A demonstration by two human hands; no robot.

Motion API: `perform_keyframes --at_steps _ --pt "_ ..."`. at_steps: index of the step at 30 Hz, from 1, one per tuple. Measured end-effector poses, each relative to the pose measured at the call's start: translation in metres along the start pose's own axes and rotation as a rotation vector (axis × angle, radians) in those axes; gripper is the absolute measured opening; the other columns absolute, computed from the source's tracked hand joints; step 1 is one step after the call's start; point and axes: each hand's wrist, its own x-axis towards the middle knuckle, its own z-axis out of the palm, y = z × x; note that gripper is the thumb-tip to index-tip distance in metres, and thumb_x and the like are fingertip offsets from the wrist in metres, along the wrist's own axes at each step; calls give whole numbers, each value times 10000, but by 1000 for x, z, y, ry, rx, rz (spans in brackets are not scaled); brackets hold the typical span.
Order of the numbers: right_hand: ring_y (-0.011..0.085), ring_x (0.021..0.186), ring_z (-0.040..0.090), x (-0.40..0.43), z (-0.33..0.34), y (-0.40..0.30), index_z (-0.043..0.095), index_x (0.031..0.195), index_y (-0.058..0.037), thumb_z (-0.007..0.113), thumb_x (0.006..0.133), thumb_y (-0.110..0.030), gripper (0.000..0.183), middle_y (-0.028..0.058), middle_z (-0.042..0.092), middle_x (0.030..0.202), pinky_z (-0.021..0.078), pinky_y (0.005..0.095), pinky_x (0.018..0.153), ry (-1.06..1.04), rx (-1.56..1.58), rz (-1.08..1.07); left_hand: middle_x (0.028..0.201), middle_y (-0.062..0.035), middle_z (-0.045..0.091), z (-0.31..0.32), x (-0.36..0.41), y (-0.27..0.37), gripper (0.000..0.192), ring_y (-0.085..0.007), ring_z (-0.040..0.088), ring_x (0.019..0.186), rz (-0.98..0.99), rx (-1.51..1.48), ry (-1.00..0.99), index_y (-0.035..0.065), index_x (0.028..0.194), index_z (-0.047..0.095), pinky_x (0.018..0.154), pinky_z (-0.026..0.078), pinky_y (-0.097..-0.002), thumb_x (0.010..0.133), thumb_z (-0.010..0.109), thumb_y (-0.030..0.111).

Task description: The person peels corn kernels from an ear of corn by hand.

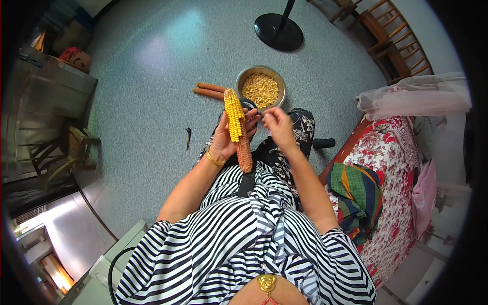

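Observation:
My left hand (224, 142) holds a partly shelled ear of corn (234, 118) above my lap. Yellow kernels cover its far part and one side; the near end is bare, reddish cob. To the right of the ear and apart from it is my right hand (281, 127), fingers bent and slightly blurred. Whether any kernels are inside those fingers cannot be seen. Past my knees a metal bowl (283, 85) stands on the floor, holding loose corn kernels (260, 90). Two bare corncobs (209, 92) lie left of the bowl, their right ends partly hidden by the ear.
A round black stand base (279, 32) rests on the speckled floor (152, 114) ahead. Wooden chairs (389, 42) line the far right. A bed with a floral cover (398, 183) and a folded plaid cloth (354, 194) is at my right. A small dark object (188, 138) lies at left.

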Motion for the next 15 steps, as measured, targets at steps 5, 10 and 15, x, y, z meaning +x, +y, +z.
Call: perform_keyframes --at_steps 5,10,15 --pt "224 703 642 -35 35 -5 594 929 -1 552 942 -368 369 134 651 785 487 344 636 -126 -103 -52 1410 -174 438 -2 2 -2 635 -321 395 1316 18 17 -40 70 1300 496 1083 341 -455 918 452 574" --pt "310 725 651 -39 43 -16 585 919 2 570 894 -501 504 178 653 815 494 389 652 -127 -235 -90 1406 -174 442 0 2 -3 627 -323 399 1308 16 21 -40 70 1299 500 1087 339 -476 918 460 566" --pt "319 744 658 -39 45 -13 578 938 4 611 845 -552 565 182 651 817 493 403 653 -135 -262 -76 1436 -178 405 -2 1 -3 615 -331 332 1358 6 6 -73 81 1310 504 1106 307 -492 935 424 562"
